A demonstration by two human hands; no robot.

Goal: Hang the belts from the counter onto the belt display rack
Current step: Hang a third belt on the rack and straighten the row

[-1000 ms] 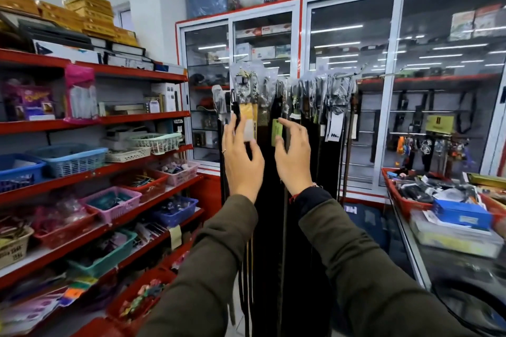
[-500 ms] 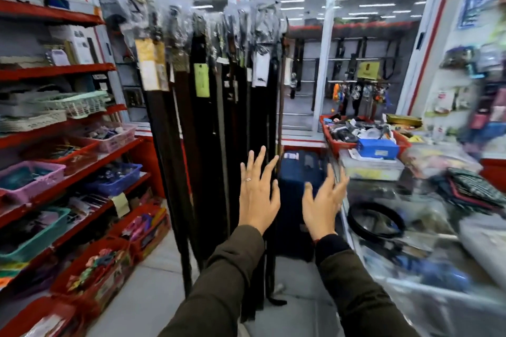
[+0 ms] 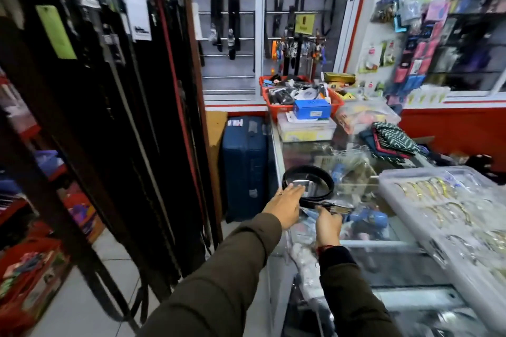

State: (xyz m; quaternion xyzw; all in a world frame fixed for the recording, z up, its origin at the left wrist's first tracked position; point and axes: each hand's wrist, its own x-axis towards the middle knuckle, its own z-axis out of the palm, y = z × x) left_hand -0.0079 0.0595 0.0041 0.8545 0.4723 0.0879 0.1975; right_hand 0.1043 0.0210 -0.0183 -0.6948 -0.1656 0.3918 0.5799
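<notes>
A coiled black belt [image 3: 315,172] lies on the glass counter [image 3: 298,150], near its left edge. My left hand [image 3: 284,204] reaches over the coil's near left side, fingers stretched out and resting on it. My right hand [image 3: 327,223] is just right of it, fingertips pinched on the belt's loose end in clear wrap at the coil's near side. The belt display rack [image 3: 123,117] fills the left of the view, hung with many long dark belts with paper tags.
A blue suitcase [image 3: 242,167] stands on the floor between rack and counter. On the counter are a red basket [image 3: 336,101] of goods, a blue box [image 3: 312,109], folded cloth [image 3: 394,142] and a clear tray of bangles [image 3: 451,213]. Shelves with baskets line the left.
My view has swung right from the rack to the counter. Both hands left the hanging belts, dropped and moved right onto the coiled belt.
</notes>
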